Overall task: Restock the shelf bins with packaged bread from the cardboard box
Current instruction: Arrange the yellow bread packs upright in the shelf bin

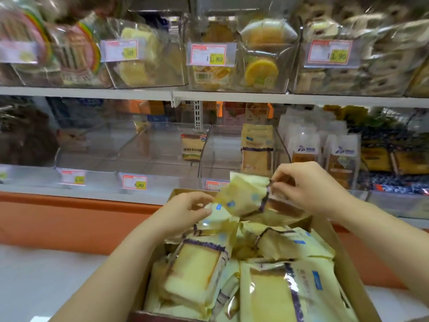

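Observation:
A cardboard box (334,238) sits low in the head view, filled with several pale yellow bread packs (285,291). My right hand (308,187) pinches the end of one bread pack (248,196) lifted above the box's far edge. My left hand (183,212) grips the crinkled top of another pack (216,219) still lying in the box. Just behind stands a clear shelf bin (220,149) on the lower shelf, with one matching pack (256,147) upright inside it.
Clear bins to the left (144,149) hold little; one has a single pack (192,147). White-bagged loaves (304,149) fill the bin to the right. The upper shelf (209,95) carries full bins with price tags. An orange ledge (69,217) runs below the shelf.

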Demonstrator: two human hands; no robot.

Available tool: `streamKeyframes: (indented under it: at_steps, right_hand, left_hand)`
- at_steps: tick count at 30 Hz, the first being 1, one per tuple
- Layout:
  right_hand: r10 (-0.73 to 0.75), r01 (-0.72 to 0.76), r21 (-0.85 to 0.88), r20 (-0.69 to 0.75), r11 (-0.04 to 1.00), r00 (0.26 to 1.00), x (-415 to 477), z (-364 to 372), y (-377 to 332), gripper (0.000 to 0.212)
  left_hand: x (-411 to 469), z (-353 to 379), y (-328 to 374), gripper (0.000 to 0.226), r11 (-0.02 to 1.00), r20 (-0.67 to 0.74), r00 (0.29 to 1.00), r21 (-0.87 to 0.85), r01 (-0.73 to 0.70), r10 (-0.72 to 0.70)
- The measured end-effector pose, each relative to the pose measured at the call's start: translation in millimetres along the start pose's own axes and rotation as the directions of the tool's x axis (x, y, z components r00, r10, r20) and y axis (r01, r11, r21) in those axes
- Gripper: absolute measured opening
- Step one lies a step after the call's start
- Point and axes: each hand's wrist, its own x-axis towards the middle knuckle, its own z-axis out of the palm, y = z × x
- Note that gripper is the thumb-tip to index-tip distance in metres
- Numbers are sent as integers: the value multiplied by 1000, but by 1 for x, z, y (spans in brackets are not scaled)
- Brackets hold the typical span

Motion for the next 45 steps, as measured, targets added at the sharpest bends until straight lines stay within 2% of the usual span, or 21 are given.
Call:
streamKeyframes:
  at_steps: [3, 5, 10, 14, 15, 18, 24, 27, 30, 32, 34, 36, 39, 41, 43, 45]
  right_hand:
    - [107, -66, 203, -195, 977, 975, 3, 2, -9, 7]
    - [172, -95, 306, -235, 947, 957, 9, 12, -20, 6]
    - [224, -100, 455, -228, 885, 948, 31, 47, -57, 17]
    - [245, -106, 601, -155, 792, 957, 47, 73, -87, 5]
    - [245, -104, 630, -141, 769, 959, 50, 77, -92, 5]
    - [198, -68, 675, -118, 734, 973, 55, 86, -104, 8]
    - [24, -7, 783, -11, 622, 1000, 52, 97, -111, 36]
    - [-25, -9, 780, 32, 626, 999, 52, 98, -107, 43]
    - [-34, -10, 772, 40, 636, 999, 53, 93, -99, 41]
    - [30, -34, 775, 19, 631, 999, 53, 89, -90, 36]
    - [157, -116, 671, 0, 733, 988, 52, 90, -73, 26]
    - [292, -269, 509, 36, 818, 956, 48, 97, -54, 23]
    - [379, -477, 326, 321, 816, 868, 42, 112, -40, 54]
    - [370, -509, 228, 457, 830, 809, 41, 120, -44, 73]
    - [355, -518, 244, 493, 820, 794, 44, 128, -52, 81]
    - [341, -506, 260, 486, 823, 805, 47, 136, -58, 76]
  left_hand:
    - [-2, -8, 9, 31, 975, -177, 984, -211, -65, 27]
    - [-4, -9, 10, 28, 955, -244, 969, -279, -99, 29]
    - [-10, -8, 11, 35, 854, -97, 995, -513, -84, 40]
    - [-10, -16, 3, 71, 738, -51, 999, -675, -25, -13]
    - [-10, -18, 2, 75, 708, -63, 998, -706, -31, -20]
    - [-11, -21, -2, 79, 690, -146, 987, -721, -59, -69]
    - [-13, -23, -17, 74, 793, -332, 934, -601, -99, -135]
    - [-12, -20, -20, 60, 839, -388, 909, -537, -91, -150]
    - [-9, -19, -22, 44, 856, -449, 874, -510, -79, -186]
    - [-8, -21, -23, 45, 840, -442, 875, -536, -79, -200]
    - [-8, -26, -25, 43, 828, -436, 872, -556, -68, -221]
    - [-8, -31, -29, 42, 826, -454, 856, -560, -58, -247]
    - [-7, -39, -37, 43, 830, -502, 819, -554, -59, -277]
    - [-7, -41, -41, 45, 840, -519, 806, -540, -50, -286]
    - [-6, -41, -43, 44, 842, -524, 803, -536, -51, -285]
    - [-6, -41, -43, 42, 850, -526, 803, -525, -48, -279]
